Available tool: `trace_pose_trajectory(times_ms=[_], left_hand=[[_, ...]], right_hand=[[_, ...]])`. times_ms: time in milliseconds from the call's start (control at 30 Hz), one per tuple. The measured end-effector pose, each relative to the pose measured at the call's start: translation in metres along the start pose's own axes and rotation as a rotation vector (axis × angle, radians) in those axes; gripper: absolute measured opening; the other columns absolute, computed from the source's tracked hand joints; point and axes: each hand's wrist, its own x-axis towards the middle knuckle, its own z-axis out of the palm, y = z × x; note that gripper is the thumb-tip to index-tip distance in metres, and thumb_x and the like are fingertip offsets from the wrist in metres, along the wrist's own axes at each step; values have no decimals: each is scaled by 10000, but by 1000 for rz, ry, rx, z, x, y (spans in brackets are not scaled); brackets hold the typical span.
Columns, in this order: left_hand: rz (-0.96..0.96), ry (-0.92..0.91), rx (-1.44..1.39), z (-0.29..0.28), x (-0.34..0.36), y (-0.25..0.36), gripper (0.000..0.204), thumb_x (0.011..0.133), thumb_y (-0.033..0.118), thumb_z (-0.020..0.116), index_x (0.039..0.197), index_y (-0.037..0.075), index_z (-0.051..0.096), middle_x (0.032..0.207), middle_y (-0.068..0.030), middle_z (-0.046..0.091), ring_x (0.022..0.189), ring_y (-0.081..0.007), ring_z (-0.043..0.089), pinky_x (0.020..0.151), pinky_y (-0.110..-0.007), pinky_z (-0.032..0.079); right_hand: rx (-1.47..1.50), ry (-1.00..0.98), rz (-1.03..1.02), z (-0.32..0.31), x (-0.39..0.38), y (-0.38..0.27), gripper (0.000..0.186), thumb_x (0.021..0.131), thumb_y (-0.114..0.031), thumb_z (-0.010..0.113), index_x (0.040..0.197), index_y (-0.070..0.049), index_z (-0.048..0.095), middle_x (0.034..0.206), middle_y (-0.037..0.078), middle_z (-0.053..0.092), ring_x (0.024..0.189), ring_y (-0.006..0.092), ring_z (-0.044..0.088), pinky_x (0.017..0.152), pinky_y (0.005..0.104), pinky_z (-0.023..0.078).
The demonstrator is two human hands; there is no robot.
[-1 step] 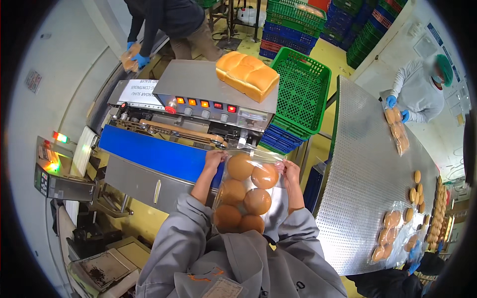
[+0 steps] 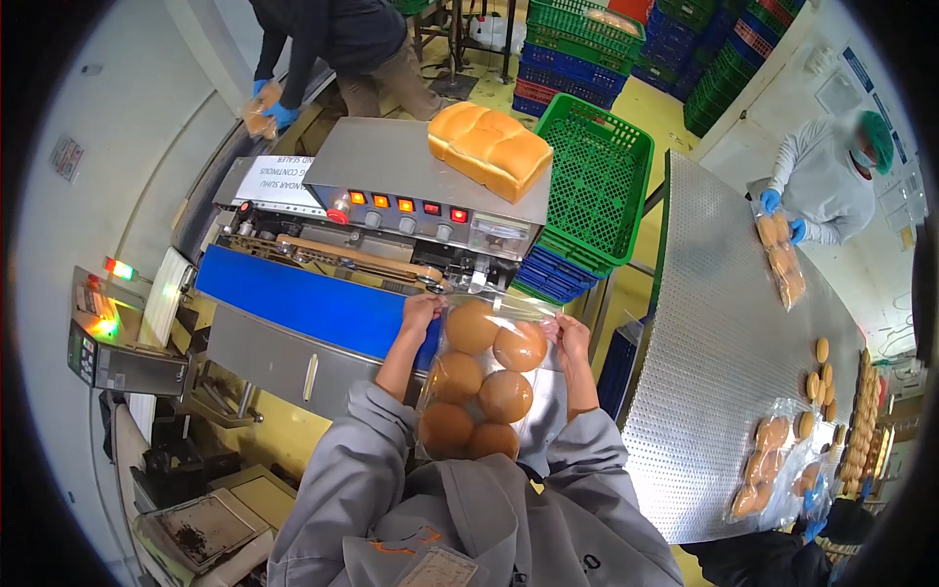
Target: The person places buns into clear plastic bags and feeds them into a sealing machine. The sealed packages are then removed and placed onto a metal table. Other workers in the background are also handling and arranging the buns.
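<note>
A clear plastic bag (image 2: 476, 374) of round brown buns (image 2: 506, 396) hangs between my hands, its top edge facing the machine. My left hand (image 2: 422, 313) is closed on the bag's upper left corner. At the upper right corner my right hand (image 2: 572, 338) pinches the plastic. Just beyond the bag's top edge is the sealing machine (image 2: 367, 157), with lit buttons and a blue conveyor belt (image 2: 293, 299) running off to the left of my left hand. A loaf of bread (image 2: 491, 149) rests on the machine's top.
Right of the machine stands a green crate (image 2: 592, 186) on blue ones. A perforated metal table (image 2: 675, 391) fills the right side, carrying bagged buns (image 2: 763, 462) and loose buns. One co-worker (image 2: 831, 176) there holds a bun bag; another person (image 2: 333, 49) bends at the far left.
</note>
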Motion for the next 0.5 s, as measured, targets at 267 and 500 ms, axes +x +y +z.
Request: trace_pose_trajectory(times_ms=[267,500], left_hand=[[3,25,14,-33,10,10,88,751,83,561,782,35,628,713,-20,616,613,-75,532,559,-194,399],[1,94,-12,-74,18,17,108,758,98,575,829,33,625,746,-23,616,639,-77,528,582,-205,408]], right_hand=[[7,-65,20,37,11,4,130,844,-100,486,827,18,536,724,118,610,580,149,593,505,213,485],[2,-83,31,84,10,18,116,837,-92,492,826,18,527,731,130,610,593,164,600,514,216,491]])
